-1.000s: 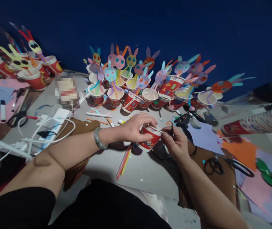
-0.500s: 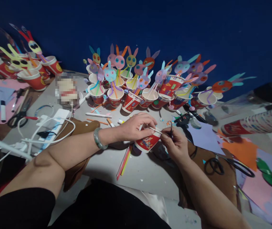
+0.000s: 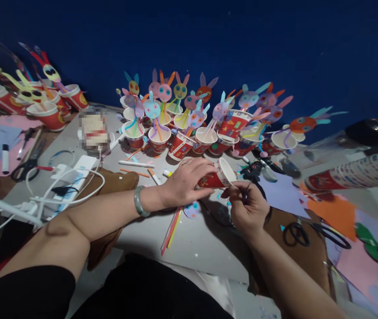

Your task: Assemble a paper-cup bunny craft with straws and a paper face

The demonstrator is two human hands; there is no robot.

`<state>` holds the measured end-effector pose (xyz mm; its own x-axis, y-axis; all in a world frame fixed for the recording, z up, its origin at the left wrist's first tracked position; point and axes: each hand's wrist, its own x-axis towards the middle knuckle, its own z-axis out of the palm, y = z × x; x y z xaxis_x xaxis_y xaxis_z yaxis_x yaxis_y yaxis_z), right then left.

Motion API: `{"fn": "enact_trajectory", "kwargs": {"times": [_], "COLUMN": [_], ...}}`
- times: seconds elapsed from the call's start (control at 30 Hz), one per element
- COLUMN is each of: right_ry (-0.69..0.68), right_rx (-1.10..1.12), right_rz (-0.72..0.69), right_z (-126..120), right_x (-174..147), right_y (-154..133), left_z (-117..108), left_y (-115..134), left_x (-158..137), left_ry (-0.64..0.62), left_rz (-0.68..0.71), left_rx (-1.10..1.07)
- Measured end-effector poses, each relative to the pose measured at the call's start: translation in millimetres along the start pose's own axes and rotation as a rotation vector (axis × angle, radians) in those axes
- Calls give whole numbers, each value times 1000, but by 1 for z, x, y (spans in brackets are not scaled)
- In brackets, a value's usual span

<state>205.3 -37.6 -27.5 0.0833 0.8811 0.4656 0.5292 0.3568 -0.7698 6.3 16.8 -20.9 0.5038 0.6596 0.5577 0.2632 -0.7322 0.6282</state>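
My left hand (image 3: 189, 182) is wrapped round a red printed paper cup (image 3: 213, 179), which lies tilted with its white mouth towards the right. Close to the cup's rim, my right hand (image 3: 249, 209) has its fingers pinched round a small dark tool (image 3: 247, 190), mostly hidden by the fingers. Its fingertips are at or just beside the rim; contact is hard to judge. Below the cup lies a purple paper face (image 3: 191, 210) with blue eyes. Pink and yellow paper strips (image 3: 172, 232) rest on the table near it.
Rows of paper cups (image 3: 160, 141) with rabbit-like paper heads stand along the back. At left are a power strip (image 3: 76, 181) with white cables and black scissors (image 3: 29, 164). More scissors (image 3: 297, 234), coloured paper (image 3: 331, 217) and a stack of cups (image 3: 351, 170) lie at right.
The cup has turned from nearly upright to tilted, its mouth now facing right. The purple face below it has come into view. My right hand has shifted slightly right and down.
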Motion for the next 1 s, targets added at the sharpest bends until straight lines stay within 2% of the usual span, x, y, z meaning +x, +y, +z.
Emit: {"fn": "enact_trajectory", "kwargs": {"times": [0.1,0.33,0.43,0.53,0.63,0.7,0.83,1.0], "right_ry": [-56,-400,-465,-328,-88,-5,-5,-38], "right_rx": [19,173,188,176,175,156,126,124], "right_rz": [-29,-115,-128,-72,-29,-25,-69,-33], "right_z": [0,2,-1,-6,-9,-11,-13,-11], "right_x": [-4,-11,-11,-11,-9,-6,-2,-6], "right_y": [-4,-12,-14,-11,-5,-1,5,9], "left_z": [4,9,7,5,3,2,0,0], "left_y": [-2,-7,-6,-4,-5,-6,-5,-2], "left_x": [-2,-3,-1,2,6,9,10,10], "left_ry": [20,-3,-24,-12,0,-19,-67,-138], "left_rz": [16,-20,-59,-177,-338,-438,-583,-692], "left_rx": [-19,-42,-100,-257,-555,-764,-1029,-1189]}}
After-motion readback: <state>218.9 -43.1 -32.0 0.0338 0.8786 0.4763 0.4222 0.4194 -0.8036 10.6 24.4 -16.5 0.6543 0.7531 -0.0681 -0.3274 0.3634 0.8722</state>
